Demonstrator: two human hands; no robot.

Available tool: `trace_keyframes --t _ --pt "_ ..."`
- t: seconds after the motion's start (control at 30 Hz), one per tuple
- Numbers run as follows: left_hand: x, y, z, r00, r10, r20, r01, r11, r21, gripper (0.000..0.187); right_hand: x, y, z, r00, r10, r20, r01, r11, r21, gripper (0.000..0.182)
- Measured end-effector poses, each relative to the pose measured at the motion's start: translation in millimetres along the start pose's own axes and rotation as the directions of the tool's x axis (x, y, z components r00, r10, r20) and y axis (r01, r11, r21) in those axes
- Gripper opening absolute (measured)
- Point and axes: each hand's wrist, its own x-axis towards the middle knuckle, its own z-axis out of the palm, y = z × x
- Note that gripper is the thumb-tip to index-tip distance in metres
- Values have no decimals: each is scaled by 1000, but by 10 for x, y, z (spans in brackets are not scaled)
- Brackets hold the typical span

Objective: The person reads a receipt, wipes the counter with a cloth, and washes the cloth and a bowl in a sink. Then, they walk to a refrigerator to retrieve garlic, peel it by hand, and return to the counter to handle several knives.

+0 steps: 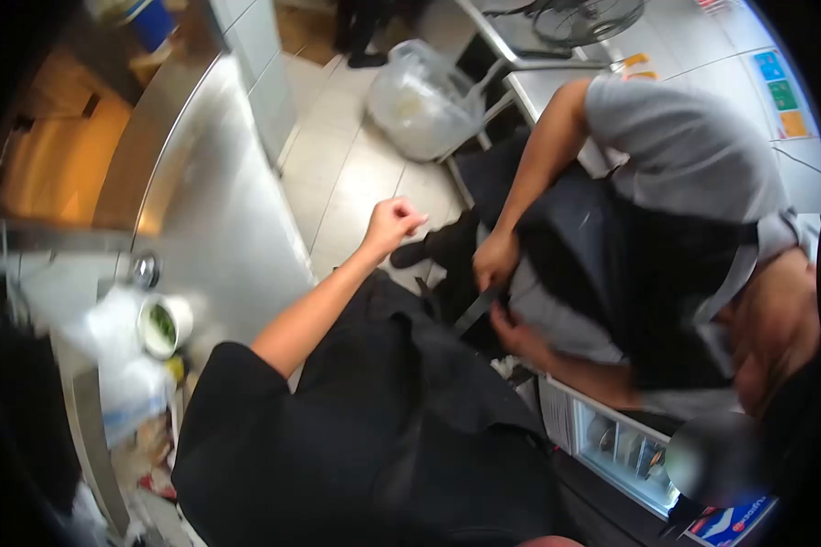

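Observation:
My left hand (pixel 394 226) is held out in front of my black apron (pixel 383 365), its fingers curled in with nothing showing between them. It hangs over the tiled floor (pixel 356 182), touching nothing. My right hand is out of sight; only a sliver of skin shows at the bottom edge. Close on the right, a person in a grey shirt (pixel 684 146) and dark apron bends toward me. That person's hands (pixel 495 260) are at a dark flat strip (pixel 476 310) beside my apron; whether it is a strap or a blade I cannot tell.
A steel counter (pixel 219 164) runs along the left, with a white tub of chopped greens (pixel 161 326) at its near end. A clear plastic bag (pixel 420 100) sits on the floor ahead. A wire fan guard (pixel 588 18) and a lit glass-fronted cabinet (pixel 616 447) are on the right.

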Motion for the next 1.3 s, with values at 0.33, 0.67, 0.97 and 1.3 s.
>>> trace_keyframes --t 0.33,0.67,0.97,1.3 --pt "1869 -171 -739 958 -286 3 276 922 -272 13 861 -1491 -99 999 33 -3 -33 986 -164 29" --pt "3576 505 -1929 950 -305 -62 281 925 -255 17 1567 -3176 484 979 -54 195 152 832 -534 29" --pt "5195 1539 -2288 997 10 -82 -36 944 -328 14 3276 -5619 613 907 -260 331 417 660 -625 30" --pt "6884 2395 -1846 942 165 292 -97 968 -234 45 4058 -8230 512 708 -704 -55 686 703 -188 36"
